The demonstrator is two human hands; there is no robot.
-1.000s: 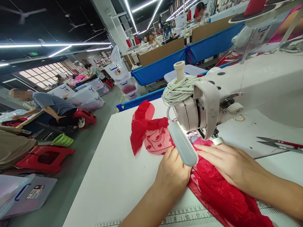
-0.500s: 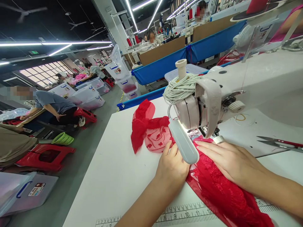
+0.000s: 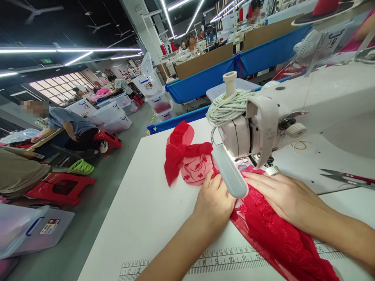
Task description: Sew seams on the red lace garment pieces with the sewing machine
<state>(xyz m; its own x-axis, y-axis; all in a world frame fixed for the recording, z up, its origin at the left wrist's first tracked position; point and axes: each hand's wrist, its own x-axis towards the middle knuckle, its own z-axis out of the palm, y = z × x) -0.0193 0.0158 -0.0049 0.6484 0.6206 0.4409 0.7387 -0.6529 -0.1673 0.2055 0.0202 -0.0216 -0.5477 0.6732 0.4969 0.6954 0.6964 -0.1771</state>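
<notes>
Now both hands, left hand (image 3: 215, 201) and right hand (image 3: 285, 199), press red lace (image 3: 272, 234) flat, fingers spread, beside the sewing machine (image 3: 263, 125); feeding evenly seems wise.

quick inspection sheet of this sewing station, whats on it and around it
surface: white table with a printed ruler along the near edge
job's things: red lace fabric lying flat under the sewing machine head
clutter: scissors at right, apart from the fabric
grippers: left hand and right hand both flat on the fabric
cables: cord coil wound on the machine head
surroundings: red stool, green basket, plastic bins, people at other tables
</notes>
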